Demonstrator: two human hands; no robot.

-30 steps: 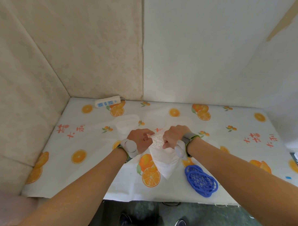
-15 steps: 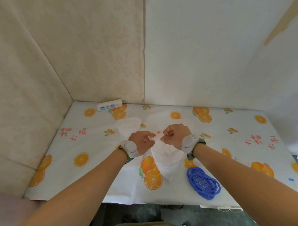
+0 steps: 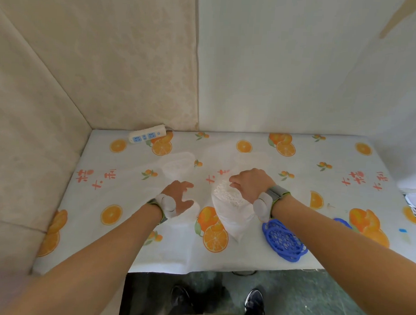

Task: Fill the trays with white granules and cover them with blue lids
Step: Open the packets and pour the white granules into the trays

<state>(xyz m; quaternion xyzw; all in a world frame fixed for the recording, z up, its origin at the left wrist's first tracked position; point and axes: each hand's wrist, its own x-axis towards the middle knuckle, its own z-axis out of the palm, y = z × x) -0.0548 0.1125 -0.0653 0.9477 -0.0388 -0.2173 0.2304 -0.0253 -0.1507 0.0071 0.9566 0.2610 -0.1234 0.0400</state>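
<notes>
A clear plastic bag of white granules (image 3: 231, 207) lies on the table, its mouth open toward the wall. My right hand (image 3: 251, 184) pinches the bag's upper edge. My left hand (image 3: 178, 197) hovers to the left of the bag with fingers spread and nothing in it. Just under that hand a white tray (image 3: 192, 209) shows partly. Another white tray (image 3: 178, 165), holding granules, sits further back. A stack of blue perforated lids (image 3: 283, 240) lies by my right forearm near the table's front edge, and a further blue lid (image 3: 341, 222) peeks out behind that arm.
A white power strip (image 3: 147, 134) lies at the back left against the wall. The table wears an orange-print cloth (image 3: 120, 213) and is boxed in by walls at the left and back. A white container (image 3: 414, 204) sits off the right edge. My shoes show below the front edge.
My left hand has let go of the bag's mouth and moved left and down with fingers spread. My right hand still holds the bag's edge, and the bag has settled lower.
</notes>
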